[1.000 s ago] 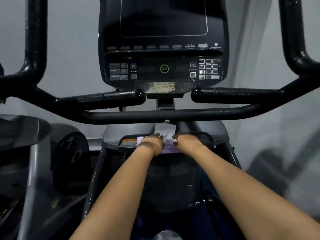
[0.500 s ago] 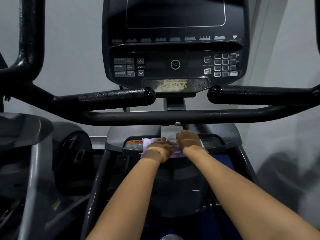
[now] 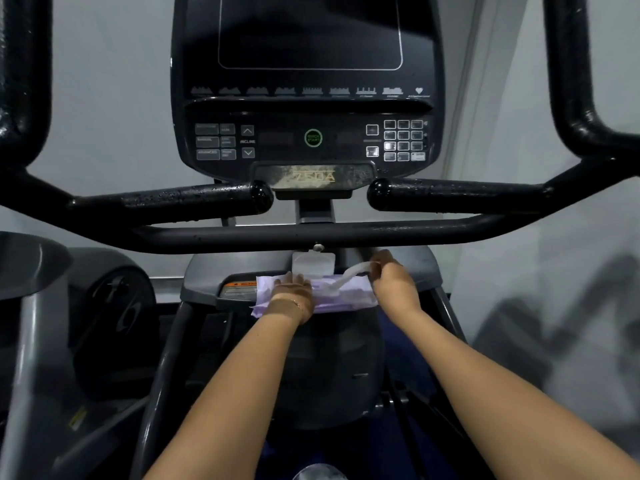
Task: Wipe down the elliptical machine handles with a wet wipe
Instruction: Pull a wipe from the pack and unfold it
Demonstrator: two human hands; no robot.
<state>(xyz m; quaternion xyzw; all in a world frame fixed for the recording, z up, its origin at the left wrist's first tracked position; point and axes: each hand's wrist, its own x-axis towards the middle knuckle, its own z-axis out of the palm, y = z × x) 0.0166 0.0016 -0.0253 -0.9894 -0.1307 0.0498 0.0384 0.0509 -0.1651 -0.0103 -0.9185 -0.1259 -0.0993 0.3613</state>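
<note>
Compared with half a second earlier, the right hand (image 3: pixel 393 284) has moved off the wipe pack (image 3: pixel 341 294) and now pinches a wet wipe (image 3: pixel 349 275), drawing it partly out up and to the right. The left hand (image 3: pixel 292 289) presses flat on the pack, fingers extended, steadying it on the machine's ledge (image 3: pixel 420 271). Wiping has not begun: both inner handles (image 3: pixel 194 200) above remain untouched.

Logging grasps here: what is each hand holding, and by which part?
Right hand pinches the wipe by its free upper end. Left hand only presses on the pack.
</note>
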